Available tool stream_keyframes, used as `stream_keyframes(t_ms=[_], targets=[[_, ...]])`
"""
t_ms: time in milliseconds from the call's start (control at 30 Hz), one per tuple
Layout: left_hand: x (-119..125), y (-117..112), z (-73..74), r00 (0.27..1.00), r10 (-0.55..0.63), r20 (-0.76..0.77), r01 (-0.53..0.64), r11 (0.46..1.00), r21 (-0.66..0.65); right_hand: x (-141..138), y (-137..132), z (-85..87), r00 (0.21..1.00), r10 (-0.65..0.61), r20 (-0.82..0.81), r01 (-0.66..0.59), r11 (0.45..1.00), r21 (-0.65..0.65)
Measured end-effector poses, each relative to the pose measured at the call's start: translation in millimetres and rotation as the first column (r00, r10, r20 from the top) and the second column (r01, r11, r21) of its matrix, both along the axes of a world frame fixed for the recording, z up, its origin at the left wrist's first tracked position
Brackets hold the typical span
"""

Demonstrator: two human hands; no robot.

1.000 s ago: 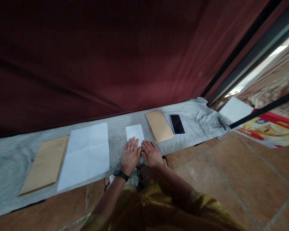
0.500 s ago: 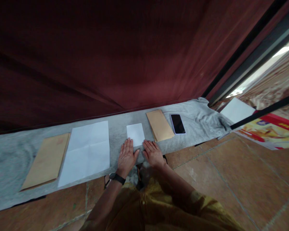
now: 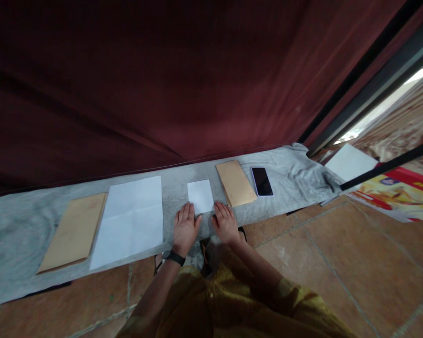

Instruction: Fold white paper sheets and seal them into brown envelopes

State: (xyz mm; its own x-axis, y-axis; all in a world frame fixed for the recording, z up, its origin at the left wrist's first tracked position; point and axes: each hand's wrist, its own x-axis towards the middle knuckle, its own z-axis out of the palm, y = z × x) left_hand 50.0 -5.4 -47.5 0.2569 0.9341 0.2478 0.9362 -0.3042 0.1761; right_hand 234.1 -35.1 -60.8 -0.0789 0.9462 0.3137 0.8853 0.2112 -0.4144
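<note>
While grey cloth [image 3: 175, 185] bears paper [image 3: 200, 193], curtain [image 3: 197, 94] hangs behind.

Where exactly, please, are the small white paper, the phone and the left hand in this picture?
Small white paper [image 3: 200, 195], head view: centre of its upper face.
Phone [image 3: 262, 181], head view: middle of its dark screen.
Left hand [image 3: 185, 229], head view: back of the hand.

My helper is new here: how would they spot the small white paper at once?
Below the red curtain runs a grey cloth. Near its middle, by the left hand and right hand, lies the small white paper. It is smaller than the creased white sheet to its left, and white, unlike the brown envelope to its right.
</note>
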Motion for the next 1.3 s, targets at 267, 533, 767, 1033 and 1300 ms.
stream_keyframes(t_ms=[267,533,767,1033,1300], targets=[[6.1,5.4,8.7,0.999,0.037,-0.031,-0.036,0.999,0.016,6.0,2.9,4.2,0.998,0.058,-0.024,-0.058,0.998,-0.012],[13.7,9.1,19.9,0.996,0.043,-0.076,-0.045,0.999,-0.017,0.9,6.8,8.8,0.983,0.166,-0.082,-0.165,0.986,0.021],[15.7,14.0,22.4,0.995,0.084,-0.055,-0.084,0.996,0.005,-5.3,3.6,11.5,0.979,0.203,-0.007,-0.203,0.979,0.0],[3.7,22.2,18.0,0.903,0.244,0.352,-0.22,0.969,-0.109,-6.6,3.9,13.0,0.979,0.199,0.034,-0.198,0.979,-0.04],[-1.3,21.6,24.1,0.462,0.501,0.732,-0.253,0.865,-0.432,-7.6,4.8,14.9,0.981,0.192,0.022,-0.19,0.978,-0.082]])
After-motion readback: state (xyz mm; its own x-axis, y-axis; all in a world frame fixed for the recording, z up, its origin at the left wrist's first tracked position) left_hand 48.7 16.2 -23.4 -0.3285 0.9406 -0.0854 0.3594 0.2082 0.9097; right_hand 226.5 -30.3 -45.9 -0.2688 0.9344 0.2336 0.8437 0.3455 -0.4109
